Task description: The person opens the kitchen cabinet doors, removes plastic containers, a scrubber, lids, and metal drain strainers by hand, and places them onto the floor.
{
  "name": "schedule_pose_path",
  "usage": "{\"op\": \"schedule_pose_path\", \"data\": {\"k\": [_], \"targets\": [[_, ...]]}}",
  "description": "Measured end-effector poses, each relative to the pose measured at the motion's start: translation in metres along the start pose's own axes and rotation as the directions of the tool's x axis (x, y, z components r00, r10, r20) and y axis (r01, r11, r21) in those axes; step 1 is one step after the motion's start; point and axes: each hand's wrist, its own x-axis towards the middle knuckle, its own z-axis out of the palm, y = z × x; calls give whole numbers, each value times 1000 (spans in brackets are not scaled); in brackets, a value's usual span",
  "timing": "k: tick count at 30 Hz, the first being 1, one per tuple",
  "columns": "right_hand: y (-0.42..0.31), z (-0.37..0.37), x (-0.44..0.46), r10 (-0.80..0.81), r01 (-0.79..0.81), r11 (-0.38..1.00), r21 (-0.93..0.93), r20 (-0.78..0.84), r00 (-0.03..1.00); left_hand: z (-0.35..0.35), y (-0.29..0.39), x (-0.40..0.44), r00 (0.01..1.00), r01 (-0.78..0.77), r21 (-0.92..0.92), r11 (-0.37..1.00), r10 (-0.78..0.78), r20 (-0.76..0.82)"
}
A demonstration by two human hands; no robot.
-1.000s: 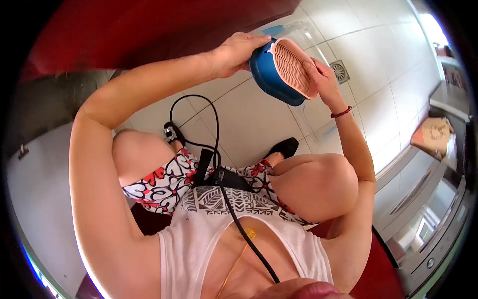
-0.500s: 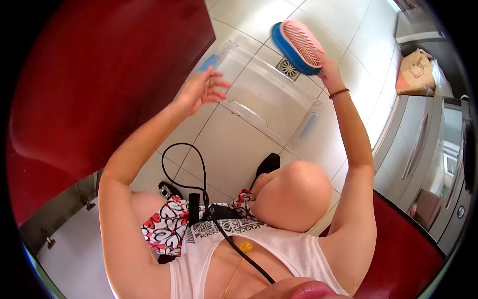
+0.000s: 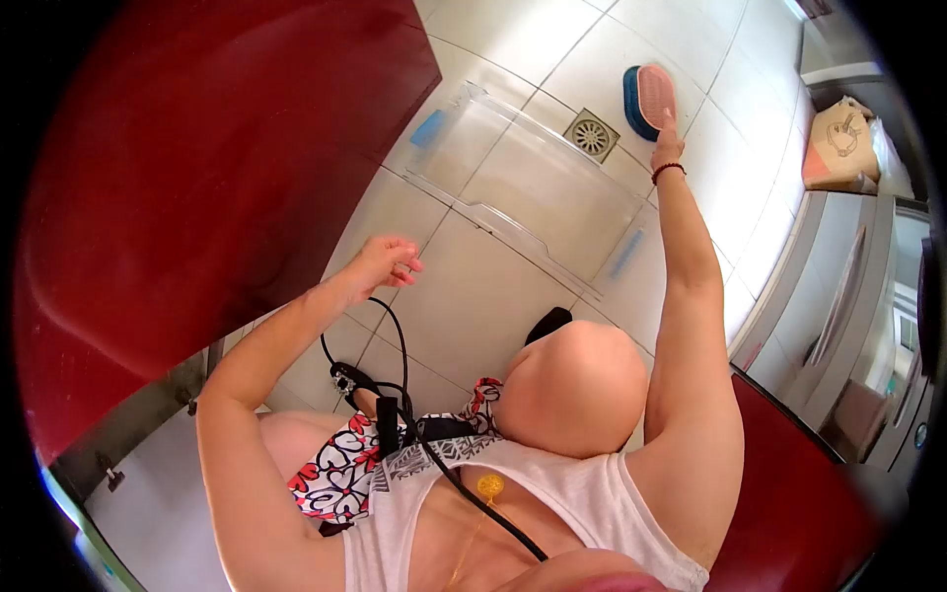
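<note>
My right hand [image 3: 668, 146] is stretched far forward, its fingers on the near end of an oval container with a pink grooved top [image 3: 655, 91] and a dark blue side [image 3: 633, 105]. The container is low over the floor tiles; whether it touches them I cannot tell. My left hand [image 3: 387, 264] hangs above the floor, fingers loosely bent and somewhat apart, holding nothing. Between the hands a clear plastic drawer [image 3: 538, 242] with blue side pieces lies on the tiles.
A square floor drain [image 3: 592, 135] lies beyond the clear drawer. The large red panel [image 3: 227, 178] fills the left side. Metallic appliance drawers [image 3: 814, 296] and a brown paper bag [image 3: 840, 143] stand at right. A black cable [image 3: 404, 345] loops near my legs.
My right hand has carried the container farther forward and right, lower toward the floor. My left hand let go of it earlier and has drawn back toward my body, its fingers more bent.
</note>
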Motion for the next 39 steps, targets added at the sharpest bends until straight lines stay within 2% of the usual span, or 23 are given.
{"op": "schedule_pose_path", "data": {"k": [3,4,5,6,8,9,11,12,13,16,17,19,20,23,25,27,29,30,32,33,35,37,39], "targets": [[11,18,-2,-79,74,992,-103,-38,996,-22,-24,-10,999,42,64,997,-43,15],[23,17,28,-182,191,930,-314,59,982,-29,-34,-15,997,60,115,992,-65,39],[14,29,17,-291,320,895,-310,137,947,-35,-45,-20,998,65,73,995,-67,17],[5,41,5,-395,444,847,-292,212,894,-41,-54,-26,994,79,164,983,-89,60],[-5,56,-45,-439,476,873,-110,252,863,-59,-75,-52,985,125,274,954,-152,81],[-32,60,-105,-429,513,808,-289,308,849,-68,-88,-63,989,135,214,968,-144,26],[-24,85,-98,-366,503,818,-280,420,830,-87,-119,-79,977,165,262,951,-195,91],[-7,90,-68,-376,542,807,-234,503,778,-94,-124,-89,972,195,262,945,-221,74],[-23,75,-93,-421,575,803,-156,534,733,-101,-131,-87,983,159,238,958,-175,48],[-23,72,-123,-284,558,784,-272,643,712,-129,-151,-71,974,207,241,948,-223,44],[-23,88,-131,-273,608,745,-273,706,653,-135,-173,-57,981,184,167,969,-191,29],[-31,80,-139,-165,534,728,-431,646,745,-151,-146,-40,988,141,223,965,-125,-86],[-40,86,-145,-181,554,718,-422,655,734,-163,-126,-42,988,96,227,969,-64,-143],[-42,99,-134,-75,412,774,-480,578,813,-196,-87,-33,959,-38,145,989,77,-273],[-33,105,-125,64,291,786,-546,539,840,-212,-68,-24,866,-138,116,984,177,-467],[-28,101,-128,49,311,770,-558,537,842,-220,-45,-22,677,-192,111,975,214,-705],[-21,94,-149,121,362,689,-628,592,797,-252,-41,2,472,-441,156,884,376,-797],[-23,90,-161,116,398,652,-645,603,789,-253,-30,-4,468,-453,164,876,391,-793],[-11,88,-166,173,424,599,-679,628,759,-253,-17,-27,80,-386,470,793,537,-840],[-7,90,-169,229,453,549,-702,648,727,-256,-12,-29,69,-387,478,789,542,-838],[2,88,-195,277,549,411,-728,673,686,-266,7,-27,-225,-369,541,756,492,-841],[19,87,-194,342,597,367,-714,700,627,-275,31,-36,-245,-430,535,727,476,-845],[31,90,-220,345,646,264,-716,696,630,-279,57,-49,-393,-575,611,544,471,-790]]}}
